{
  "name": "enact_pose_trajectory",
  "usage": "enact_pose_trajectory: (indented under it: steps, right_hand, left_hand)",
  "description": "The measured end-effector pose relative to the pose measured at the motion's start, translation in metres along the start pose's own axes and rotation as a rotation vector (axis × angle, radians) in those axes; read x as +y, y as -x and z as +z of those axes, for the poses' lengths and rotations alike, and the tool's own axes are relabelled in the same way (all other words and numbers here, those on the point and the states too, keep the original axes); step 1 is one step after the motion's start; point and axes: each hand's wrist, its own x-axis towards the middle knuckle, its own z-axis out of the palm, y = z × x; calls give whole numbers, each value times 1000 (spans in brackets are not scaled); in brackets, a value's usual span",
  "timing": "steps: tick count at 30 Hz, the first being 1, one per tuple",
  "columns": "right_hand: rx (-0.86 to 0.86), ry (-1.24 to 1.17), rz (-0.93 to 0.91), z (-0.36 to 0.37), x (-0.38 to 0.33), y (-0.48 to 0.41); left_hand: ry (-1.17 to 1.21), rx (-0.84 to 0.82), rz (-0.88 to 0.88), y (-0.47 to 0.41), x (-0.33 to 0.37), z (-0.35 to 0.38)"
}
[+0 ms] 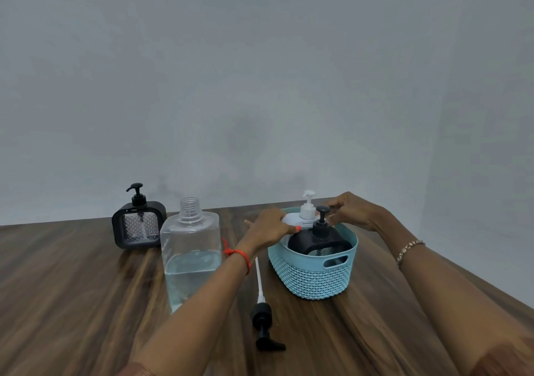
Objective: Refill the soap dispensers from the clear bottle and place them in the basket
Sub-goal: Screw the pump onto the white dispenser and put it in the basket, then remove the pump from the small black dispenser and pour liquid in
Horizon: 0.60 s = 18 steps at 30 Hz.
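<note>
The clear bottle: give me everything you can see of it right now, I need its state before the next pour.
The clear bottle stands upright on the wooden table, between the black dispenser at the back left and the blue basket. It looks like transparent plastic, squarish, with a threaded neck. Its cap is off; a black pump with a long white tube lies on the table beside it. Clear liquid fills under half. The left forearm crosses its lower right corner; contact is unclear.

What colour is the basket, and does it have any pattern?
Light blue basket, with a woven, knit-like texture on its lower wall and a smooth rim; shown in the head view.
</note>
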Motion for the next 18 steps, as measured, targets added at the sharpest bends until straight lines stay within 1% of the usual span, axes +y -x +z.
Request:
enact_pose_trajectory:
  steps: [4, 9, 14, 16, 18]
  right_hand:
    - [-37, -12, 37, 2, 0, 0]
    - [-23, 2, 80, 5, 0, 3]
    - [-4, -47, 123, 6, -2, 7]
    - [24, -54, 133, 6, -6, 10]
    - [100, -62, 132, 9, -14, 14]
  left_hand:
    - [13, -13, -9, 6, -3, 4]
    - [-4, 2, -7, 14, 2, 8]
    - [-105, 58, 22, 24, 2, 13]
    - [-162, 23, -8, 24, 2, 13]
    - [-152, -13, -14, 25, 5, 10]
